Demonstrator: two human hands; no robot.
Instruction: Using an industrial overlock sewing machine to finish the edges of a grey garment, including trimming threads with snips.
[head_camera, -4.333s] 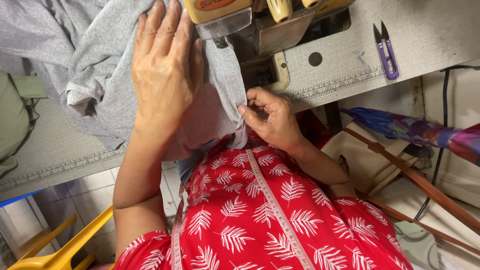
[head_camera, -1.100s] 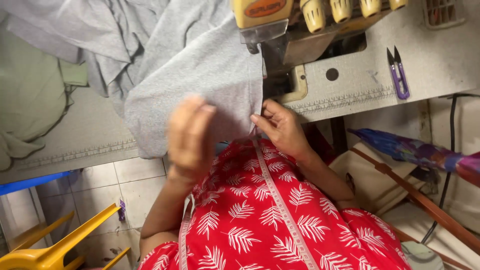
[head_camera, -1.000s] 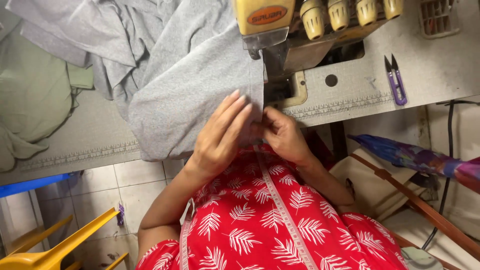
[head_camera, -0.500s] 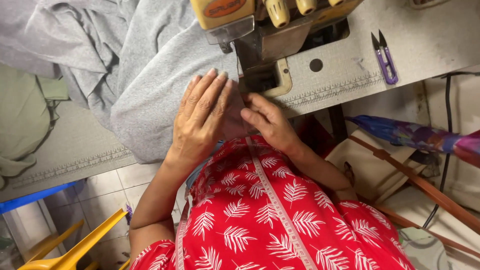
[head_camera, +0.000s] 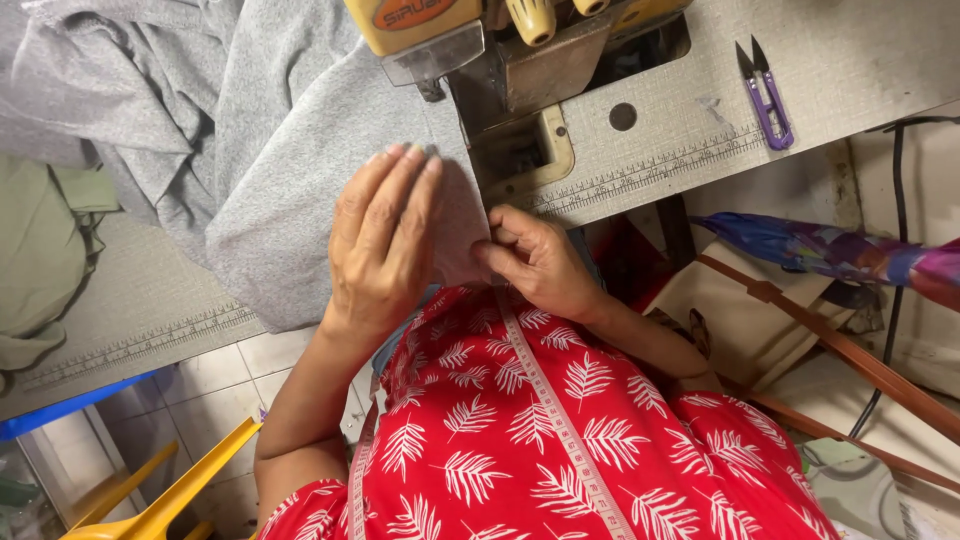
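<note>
The grey cloth (head_camera: 290, 190) lies across the sewing table (head_camera: 850, 70), bunched toward 10 o'clock and drawn flat to a lower edge at the frame centre, just below the sewing machine (head_camera: 500, 50).

Left hand (head_camera: 385, 245) — palm down, fingers straight and together, pressed flat on the cloth; fingertips point to 12 o'clock and stop just short of the machine's metal foot. The hand is spread, not closed on anything.

Right hand (head_camera: 535, 260) — at 3 o'clock of the left hand, touching it or nearly so. Thumb and forefinger pinch the right edge of the cloth where it hangs off the table front; the other fingers curl under.

A printed ruler strip (head_camera: 650, 170) runs along the table front edge, rising toward 2 o'clock. Purple thread snips (head_camera: 765, 90) lie on the table at 2 o'clock, well apart from both hands. A pale green garment (head_camera: 40, 260) rests on the table at 9 o'clock.

The person wears a red dress (head_camera: 540, 440) with white leaf print; a measuring tape (head_camera: 560, 420) hangs over it from the neck. A folded multicoloured umbrella (head_camera: 840, 250) lies at 3 o'clock, below table level. A yellow plastic chair (head_camera: 160, 500) shows at 7 o'clock on the tiled floor (head_camera: 200, 370).
</note>
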